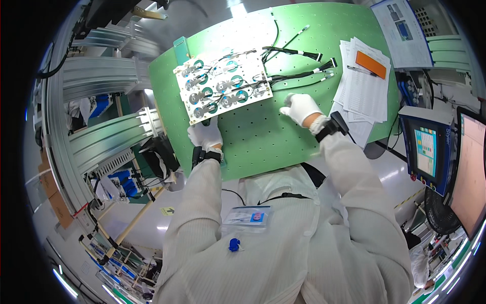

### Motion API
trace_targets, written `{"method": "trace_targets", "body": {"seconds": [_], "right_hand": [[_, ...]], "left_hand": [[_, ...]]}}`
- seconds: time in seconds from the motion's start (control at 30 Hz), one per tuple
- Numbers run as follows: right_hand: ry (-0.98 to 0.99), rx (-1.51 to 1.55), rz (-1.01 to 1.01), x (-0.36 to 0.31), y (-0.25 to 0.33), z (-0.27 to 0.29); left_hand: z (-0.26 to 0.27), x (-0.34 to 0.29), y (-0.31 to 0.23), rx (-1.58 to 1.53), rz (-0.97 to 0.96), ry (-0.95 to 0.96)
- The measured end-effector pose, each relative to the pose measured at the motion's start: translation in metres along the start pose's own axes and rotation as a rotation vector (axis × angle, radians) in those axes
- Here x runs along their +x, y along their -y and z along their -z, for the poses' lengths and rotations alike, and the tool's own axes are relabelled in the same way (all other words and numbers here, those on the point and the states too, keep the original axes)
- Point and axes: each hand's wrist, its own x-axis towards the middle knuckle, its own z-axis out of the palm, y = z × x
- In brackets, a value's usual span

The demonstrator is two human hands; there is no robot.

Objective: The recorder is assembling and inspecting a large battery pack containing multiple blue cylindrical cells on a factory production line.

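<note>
A white rectangular panel (223, 83) lies tilted on the green perforated tabletop. It carries several round metal parts with teal rings and dark wires. My left hand (205, 134), in a white glove, grips the panel's near left edge, its fingertips partly hidden there. Right of the panel, my right hand (301, 108), also gloved, hovers over the tabletop with curled fingers and nothing visible in them. Black cable bundles (298, 75) with connectors run from the panel's right side, just beyond that hand.
Printed sheets (362, 93) lie at the right, under an orange flat block (370, 64) and a pen (360, 70). A blue-framed control screen (425, 149) and a monitor (468, 172) stand farther right. Metal rails (101, 76) flank the left; a green tab (181, 49) sits behind the panel.
</note>
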Motion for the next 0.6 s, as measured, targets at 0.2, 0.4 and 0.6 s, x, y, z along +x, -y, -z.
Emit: {"method": "trace_targets", "body": {"seconds": [0.2, 0.4, 0.6], "right_hand": [[-0.140, -0.226, 0.161, 0.048, 0.014, -0.035], [-0.128, -0.330, 0.290, 0.058, 0.035, -0.041], [-0.092, -0.336, 0.259, 0.054, 0.008, -0.036]], "left_hand": [[-0.002, -0.003, -0.001, -0.013, -0.001, 0.007], [-0.050, 0.009, 0.061, 0.139, 0.059, -0.234], [-0.025, -0.004, 0.026, -0.095, -0.001, 0.001]]}}
